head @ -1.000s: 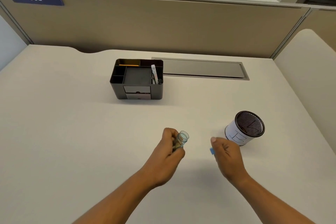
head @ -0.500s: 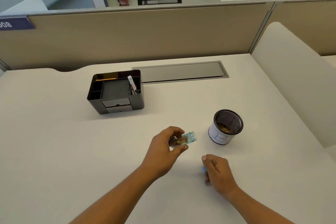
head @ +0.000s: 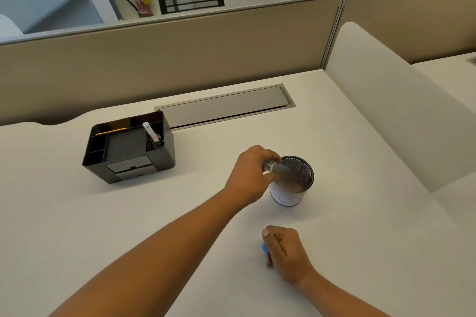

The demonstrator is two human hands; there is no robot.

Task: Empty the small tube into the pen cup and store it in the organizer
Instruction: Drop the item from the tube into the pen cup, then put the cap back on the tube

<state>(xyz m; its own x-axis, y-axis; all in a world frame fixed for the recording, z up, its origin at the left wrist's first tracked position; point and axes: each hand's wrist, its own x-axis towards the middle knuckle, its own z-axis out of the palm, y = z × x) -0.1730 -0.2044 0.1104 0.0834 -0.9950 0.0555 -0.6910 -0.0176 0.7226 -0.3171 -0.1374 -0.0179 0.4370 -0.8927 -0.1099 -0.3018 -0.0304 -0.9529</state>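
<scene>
My left hand (head: 251, 174) grips the small clear tube (head: 277, 168), tipped with its open mouth over the rim and into the mesh pen cup (head: 292, 192), a black mesh cup with a white paper label. The tube is blurred and what leaves it cannot be made out. My right hand (head: 284, 249) rests on the desk nearer to me, fingers curled around a small blue cap (head: 264, 248). The black desk organizer (head: 128, 148) stands to the left, holding a yellow pencil and a white marker.
A grey cable-tray lid (head: 224, 105) is set into the desk behind the organizer. Beige partition panels (head: 180, 59) close off the back, and a rounded white divider (head: 391, 100) runs along the right side.
My left hand has carried the tube rightward to the pen cup and tipped it into the opening. My right hand has lowered to the desk with the blue cap. The camera view has shifted.
</scene>
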